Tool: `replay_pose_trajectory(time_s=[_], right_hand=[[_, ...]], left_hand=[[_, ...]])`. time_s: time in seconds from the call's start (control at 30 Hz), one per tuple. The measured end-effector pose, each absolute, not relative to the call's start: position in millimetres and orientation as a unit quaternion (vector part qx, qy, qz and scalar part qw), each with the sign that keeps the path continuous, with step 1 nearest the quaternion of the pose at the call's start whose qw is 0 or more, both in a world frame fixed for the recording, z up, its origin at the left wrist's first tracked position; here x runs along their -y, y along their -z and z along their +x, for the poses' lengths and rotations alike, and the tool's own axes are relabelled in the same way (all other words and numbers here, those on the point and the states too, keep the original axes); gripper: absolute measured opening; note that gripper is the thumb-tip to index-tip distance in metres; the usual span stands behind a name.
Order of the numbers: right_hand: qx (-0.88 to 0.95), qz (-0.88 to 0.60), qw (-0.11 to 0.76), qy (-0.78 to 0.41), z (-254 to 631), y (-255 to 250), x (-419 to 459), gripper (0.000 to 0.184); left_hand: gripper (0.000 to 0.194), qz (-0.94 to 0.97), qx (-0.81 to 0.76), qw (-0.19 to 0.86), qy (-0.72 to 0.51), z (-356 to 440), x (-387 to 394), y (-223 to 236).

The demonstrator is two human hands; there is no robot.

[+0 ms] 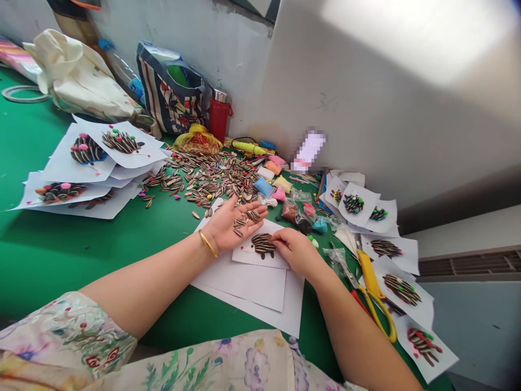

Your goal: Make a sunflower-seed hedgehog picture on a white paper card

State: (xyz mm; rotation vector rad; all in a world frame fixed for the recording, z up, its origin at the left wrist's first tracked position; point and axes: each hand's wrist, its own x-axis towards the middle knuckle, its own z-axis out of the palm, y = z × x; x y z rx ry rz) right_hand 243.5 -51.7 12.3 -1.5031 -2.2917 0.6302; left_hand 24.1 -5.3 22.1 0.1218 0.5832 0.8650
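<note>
My left hand [232, 221] lies palm up over the white paper, fingers spread, with several striped sunflower seeds [243, 219] resting in the palm; a gold bangle sits on its wrist. My right hand [293, 247] is closed in a pinch at the right edge of a small seed-covered hedgehog shape [262, 243] on a white sheet [260, 258]. What the fingertips pinch is too small to make out. More blank sheets [248, 285] lie under that sheet.
A big pile of loose seeds [205, 176] spreads behind the hands on the green table [61, 244]. Finished hedgehog sheets are stacked at left [87, 157] and right [401, 288]. Clay pieces [271, 182], yellow scissors [376, 301], a red flask [220, 115] and bags [171, 95] stand nearby.
</note>
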Motion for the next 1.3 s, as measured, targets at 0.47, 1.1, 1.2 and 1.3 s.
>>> replay_pose_trajectory(time_s=[0.47,1.1,1.2,1.3], right_hand=[[0.751,-0.556,0.209,-0.288,246,-13,52,0.013],[0.807,-0.550,0.083,-0.197,241,-22,47,0.018],[0.817,-0.540,0.082,-0.186,241,-21,47,0.019],[0.820,-0.535,0.089,-0.181,241,-18,47,0.019]], left_hand=[[0.061,0.057,-0.343,0.849,-0.399,25,3,-18],[0.060,0.053,-0.351,0.846,-0.398,26,3,-18],[0.060,0.054,-0.352,0.846,-0.398,26,3,-18],[0.059,0.056,-0.352,0.846,-0.397,26,3,-17]])
